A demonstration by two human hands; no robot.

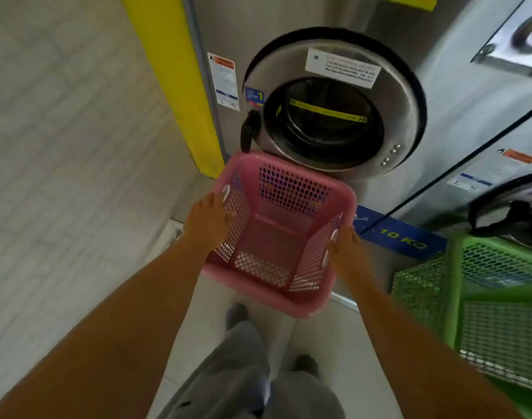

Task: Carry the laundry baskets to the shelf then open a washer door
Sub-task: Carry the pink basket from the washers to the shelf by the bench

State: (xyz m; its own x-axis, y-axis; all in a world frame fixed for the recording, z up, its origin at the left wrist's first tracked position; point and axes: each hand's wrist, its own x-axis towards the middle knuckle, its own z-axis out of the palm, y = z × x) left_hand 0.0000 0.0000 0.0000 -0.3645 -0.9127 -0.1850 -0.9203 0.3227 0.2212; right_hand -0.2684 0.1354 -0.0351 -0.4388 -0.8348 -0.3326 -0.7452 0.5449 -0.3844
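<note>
I hold an empty pink laundry basket (pixel 277 237) in front of me, above the floor. My left hand (pixel 205 220) grips its left rim and my right hand (pixel 348 252) grips its right rim. Straight ahead stands a steel washer with a round door (pixel 334 101), which looks shut, and a black handle (pixel 248 131) on the door's left side. A green laundry basket (pixel 488 297) sits at the right, before a second washer (pixel 512 213).
A yellow panel (pixel 174 80) borders the washer on the left, beside a pale tiled wall (pixel 62 146). A blue strip marked 10 KG (pixel 401 235) runs under the washers. My legs and shoes stand on the light tiled floor (pixel 328 337) below the basket.
</note>
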